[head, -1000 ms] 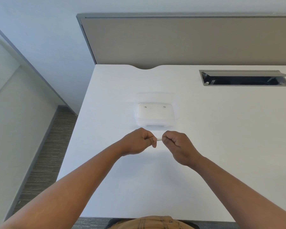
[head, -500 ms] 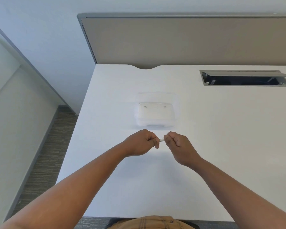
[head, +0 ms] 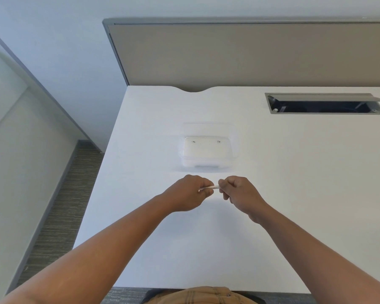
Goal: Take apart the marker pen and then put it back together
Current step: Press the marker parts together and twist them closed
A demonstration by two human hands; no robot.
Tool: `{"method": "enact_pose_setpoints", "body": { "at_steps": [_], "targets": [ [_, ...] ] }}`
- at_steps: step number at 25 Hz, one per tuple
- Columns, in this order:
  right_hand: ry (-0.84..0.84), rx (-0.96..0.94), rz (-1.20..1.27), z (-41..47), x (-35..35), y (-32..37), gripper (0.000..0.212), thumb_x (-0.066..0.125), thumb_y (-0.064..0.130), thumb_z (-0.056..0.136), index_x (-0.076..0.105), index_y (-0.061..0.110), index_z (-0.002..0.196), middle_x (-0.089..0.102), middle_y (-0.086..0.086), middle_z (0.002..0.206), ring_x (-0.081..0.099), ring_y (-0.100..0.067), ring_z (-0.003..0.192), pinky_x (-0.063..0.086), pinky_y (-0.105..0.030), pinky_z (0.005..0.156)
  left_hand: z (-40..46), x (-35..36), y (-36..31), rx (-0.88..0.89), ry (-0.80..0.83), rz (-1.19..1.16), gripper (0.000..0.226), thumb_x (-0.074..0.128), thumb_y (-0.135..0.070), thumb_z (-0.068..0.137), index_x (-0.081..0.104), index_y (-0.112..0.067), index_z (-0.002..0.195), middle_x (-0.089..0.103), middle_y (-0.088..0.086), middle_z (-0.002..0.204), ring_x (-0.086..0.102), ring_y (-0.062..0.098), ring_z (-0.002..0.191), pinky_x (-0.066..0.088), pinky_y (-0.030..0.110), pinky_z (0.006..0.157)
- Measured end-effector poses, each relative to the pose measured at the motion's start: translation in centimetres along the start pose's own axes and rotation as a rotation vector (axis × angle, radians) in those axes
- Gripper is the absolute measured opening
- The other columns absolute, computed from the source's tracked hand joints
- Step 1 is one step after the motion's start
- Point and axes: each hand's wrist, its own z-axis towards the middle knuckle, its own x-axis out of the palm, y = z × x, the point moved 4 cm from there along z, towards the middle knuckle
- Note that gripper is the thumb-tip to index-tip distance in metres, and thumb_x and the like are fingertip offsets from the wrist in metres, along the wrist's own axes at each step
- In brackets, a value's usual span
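Observation:
Both my hands hold a thin white marker pen (head: 212,188) level above the white desk (head: 294,172), just in front of me. My left hand (head: 190,193) is closed around its left end. My right hand (head: 239,193) pinches its right end with the fingers curled. Only a short pale stretch of the pen shows between the two fists; the rest is hidden inside them, so I cannot tell which parts are joined.
A clear plastic box (head: 207,150) with a white bottom stands on the desk just beyond my hands. An open cable hatch (head: 325,104) is set into the desk at the back right. A grey partition (head: 250,55) rises behind. The desk's left edge drops to carpet.
My hands have drawn slightly apart, so a longer piece of the white pen shows between them. Both fists stay at about the same place over the desk.

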Motion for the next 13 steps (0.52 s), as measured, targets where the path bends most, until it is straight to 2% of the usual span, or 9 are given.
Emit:
{"method": "enact_pose_setpoints", "body": {
  "at_steps": [4, 6, 8, 11, 13],
  "targets": [
    [-0.064, 0.003, 0.031, 0.8, -1.6, -1.1, 0.038, 0.053, 0.040, 0.101, 0.064, 0.017, 0.074, 0.062, 0.008, 0.062, 0.048, -0.012, 0.059, 0.040, -0.032, 0.066, -0.4, -0.9, 2.9, 0.010, -0.088, 0.068, 0.018, 0.049, -0.022, 0.101, 0.067, -0.020, 0.097, 0.066, 0.001, 0.084, 0.058, 0.022, 0.081, 0.051, 0.041, 0.076],
    [-0.073, 0.010, 0.054, 1.1, -2.1, -1.9, 0.037, 0.053, 0.039, 0.102, 0.065, 0.015, 0.076, 0.063, 0.007, 0.065, 0.049, -0.015, 0.063, 0.041, -0.033, 0.069, -1.1, -1.2, 4.6, -0.034, -0.149, -0.029, 0.022, 0.049, -0.018, 0.102, 0.070, -0.023, 0.109, 0.067, -0.004, 0.093, 0.058, 0.012, 0.086, 0.050, 0.027, 0.078],
    [-0.064, 0.015, 0.051, 1.4, -2.1, -2.4, 0.037, 0.053, 0.039, 0.102, 0.066, 0.013, 0.078, 0.065, 0.006, 0.067, 0.050, -0.015, 0.064, 0.042, -0.033, 0.070, -1.5, -1.3, 5.8, -0.077, -0.183, -0.111, 0.027, 0.051, -0.016, 0.103, 0.070, -0.024, 0.120, 0.067, -0.009, 0.105, 0.058, 0.001, 0.095, 0.042, 0.010, 0.077],
    [-0.076, 0.020, 0.052, 2.1, -2.0, -3.2, 0.036, 0.053, 0.039, 0.102, 0.067, 0.011, 0.082, 0.067, 0.004, 0.071, 0.051, -0.016, 0.066, 0.043, -0.033, 0.071, -1.2, -1.0, 6.6, -0.100, -0.213, -0.180, 0.029, 0.054, -0.011, 0.101, 0.069, -0.018, 0.126, 0.060, -0.020, 0.103, 0.056, -0.011, 0.096, 0.038, 0.002, 0.075],
    [-0.085, 0.025, 0.060, 2.5, -2.1, -3.7, 0.035, 0.055, 0.038, 0.101, 0.068, 0.012, 0.084, 0.068, 0.004, 0.071, 0.053, -0.016, 0.066, 0.044, -0.031, 0.069, -0.8, -1.0, 6.7, -0.091, -0.226, -0.169, 0.032, 0.053, -0.008, 0.102, 0.066, -0.015, 0.129, 0.058, -0.016, 0.103, 0.055, -0.007, 0.095, 0.038, 0.001, 0.076]
  ]
}}
